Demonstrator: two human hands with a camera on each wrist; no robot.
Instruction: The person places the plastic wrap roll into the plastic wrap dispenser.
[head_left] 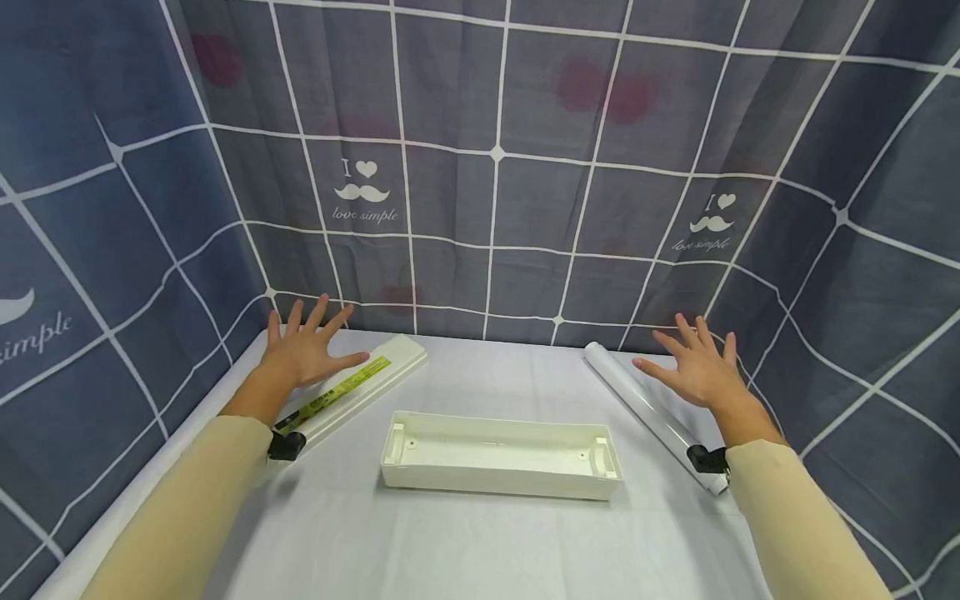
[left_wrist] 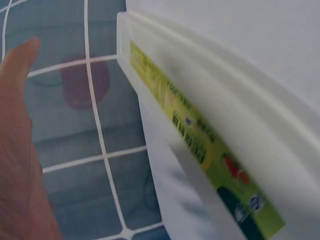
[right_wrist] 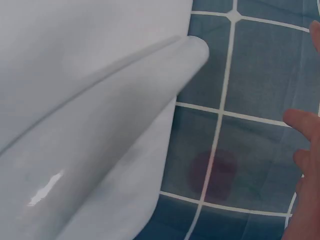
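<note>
My left hand (head_left: 300, 346) is raised with its fingers spread, above a long cream plastic lid (head_left: 397, 358) that bears a yellow-green label (head_left: 352, 383). In the left wrist view the same lid (left_wrist: 200, 85) lies beside the hand, which holds nothing. On the other side, my right hand (head_left: 701, 371) also has spread fingers and nothing in it. A roll of clear plastic film (head_left: 645, 408) lies slantwise next to it, and the right wrist view shows its rounded end (right_wrist: 192, 55). Between the hands sits a long, open-topped cream box (head_left: 498, 479) with a holder at each end.
A white cloth (head_left: 480, 550) covers the table. Blue-grey checked curtains (head_left: 450, 192) with white lines hang behind it and on both sides. Black wrist camera mounts (head_left: 287, 446) sit at the cuffs of the cream sleeves (head_left: 180, 508).
</note>
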